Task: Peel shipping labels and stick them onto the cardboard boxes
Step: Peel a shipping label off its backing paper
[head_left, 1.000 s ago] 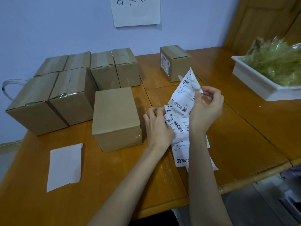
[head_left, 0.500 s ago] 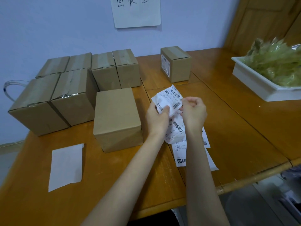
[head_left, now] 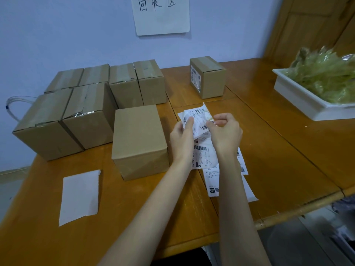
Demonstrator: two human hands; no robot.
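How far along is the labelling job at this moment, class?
Done: only the far box shows a label on its side. In hand: left hand and right hand pinch a shipping label above the label strip. Left: the nearest box and six taped boxes show no labels from this view.

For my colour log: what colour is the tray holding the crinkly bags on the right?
White; the tray shows best, and only, in the head view.
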